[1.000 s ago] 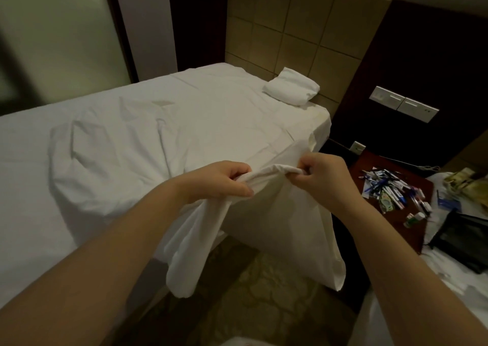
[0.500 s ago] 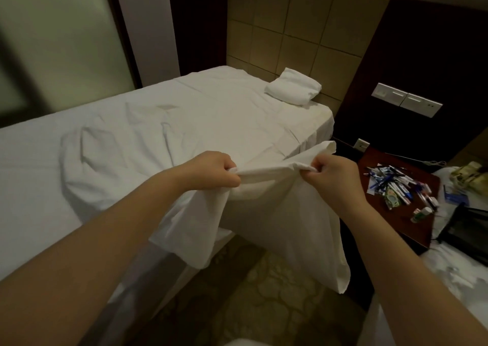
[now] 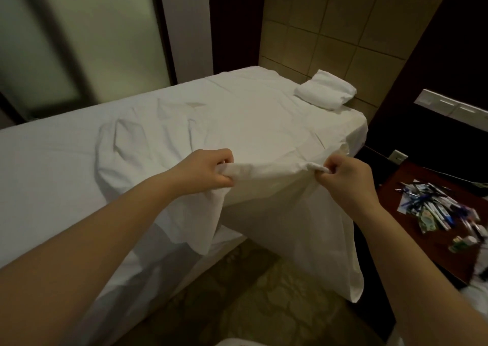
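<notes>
White cloth (image 3: pixel 277 213) is held up by its top hem over the near edge of the bed (image 3: pixel 52 161), close to the head-end corner. The left hand (image 3: pixel 208 170) grips one end of the hem, its fingers (image 3: pixel 224 180) curled round a bunched fold. The right hand (image 3: pixel 348 179) pinches the other end between thumb and curled fingers. The hem runs slightly slack between the two hands. Below them the cloth hangs down the side of the bed toward the patterned floor (image 3: pixel 250 306), with one corner dangling lower under the right forearm. Its far part lies rumpled on the bed top, spreading away toward the middle of the bed.

A small white pillow (image 3: pixel 326 89) sits at the head-end corner, against the padded headboard (image 3: pixel 330 29). Just beside that corner stands a dark red nightstand (image 3: pixel 412 242) with a loose heap of pens (image 3: pixel 427 205) on it. A switch panel (image 3: pixel 449 105) is on the dark wall above.
</notes>
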`<act>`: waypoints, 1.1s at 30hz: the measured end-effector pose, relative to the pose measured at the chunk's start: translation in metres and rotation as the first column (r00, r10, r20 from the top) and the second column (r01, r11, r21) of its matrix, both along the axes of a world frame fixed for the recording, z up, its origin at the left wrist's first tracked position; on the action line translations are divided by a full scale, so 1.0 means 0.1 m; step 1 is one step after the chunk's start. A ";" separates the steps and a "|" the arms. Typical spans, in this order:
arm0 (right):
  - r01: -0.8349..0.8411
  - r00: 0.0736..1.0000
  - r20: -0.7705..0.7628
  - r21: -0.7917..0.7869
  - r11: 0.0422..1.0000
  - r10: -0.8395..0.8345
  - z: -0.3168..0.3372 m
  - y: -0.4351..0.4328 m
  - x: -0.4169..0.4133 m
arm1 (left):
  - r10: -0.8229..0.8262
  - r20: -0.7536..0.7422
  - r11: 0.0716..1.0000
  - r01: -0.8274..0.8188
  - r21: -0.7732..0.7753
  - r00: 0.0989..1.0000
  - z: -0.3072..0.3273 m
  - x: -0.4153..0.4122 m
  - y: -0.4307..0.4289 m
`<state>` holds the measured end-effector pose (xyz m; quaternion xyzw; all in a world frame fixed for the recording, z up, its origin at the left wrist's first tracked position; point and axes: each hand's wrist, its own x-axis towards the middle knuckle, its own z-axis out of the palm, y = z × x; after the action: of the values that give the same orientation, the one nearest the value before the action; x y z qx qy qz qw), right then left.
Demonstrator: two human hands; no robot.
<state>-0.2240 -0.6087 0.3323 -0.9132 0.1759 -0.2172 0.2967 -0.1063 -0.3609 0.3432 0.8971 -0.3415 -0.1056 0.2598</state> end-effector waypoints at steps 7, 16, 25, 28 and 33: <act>0.044 0.997 -0.070 0.095 0.994 -0.037 -0.21 -0.41 -0.05 | 0.108 0.131 0.993 -0.100 -0.065 0.985 -0.01 0.05 -0.08; -0.053 0.995 -0.074 0.218 0.974 0.070 -0.47 -0.38 -0.21 | 0.137 0.164 0.976 -0.161 0.144 0.977 -0.49 0.07 -0.27; -0.105 0.982 0.155 -0.014 0.994 0.106 -0.46 0.16 -0.11 | -0.008 -0.092 1.000 0.008 0.003 0.996 -0.59 0.23 -0.29; -0.061 0.984 0.164 -0.090 0.994 0.075 -0.34 0.50 0.13 | -0.303 -0.177 0.952 0.289 -0.101 0.936 -0.44 0.12 -0.48; 0.147 0.986 0.059 0.112 0.983 -0.154 -0.05 1.03 0.50 | -0.344 -0.147 0.843 0.236 -0.483 0.927 -0.25 0.17 -0.42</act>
<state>-0.1740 -0.5061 0.3268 -0.8721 0.2457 -0.2601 0.3339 -0.0896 -0.4025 0.3186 0.7297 -0.4571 -0.1629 0.4817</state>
